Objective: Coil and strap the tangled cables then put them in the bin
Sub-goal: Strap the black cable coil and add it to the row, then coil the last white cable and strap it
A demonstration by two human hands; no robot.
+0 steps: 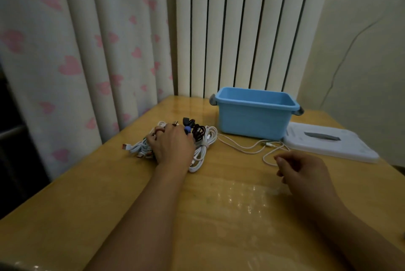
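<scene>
White and black cables [202,145] lay tangled on the wooden table [219,216], left of the blue bin [252,121]. The left hand [173,143] rested on the pile, grip unclear. The right hand [300,169] hovered apart, loosely curled, holding nothing.

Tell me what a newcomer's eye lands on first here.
First the bright blue bin, open and standing toward the back of the wooden table. Next the tangled pile of cables left of it, with the left hand resting on top. A loose white cable trails toward the right hand.
</scene>
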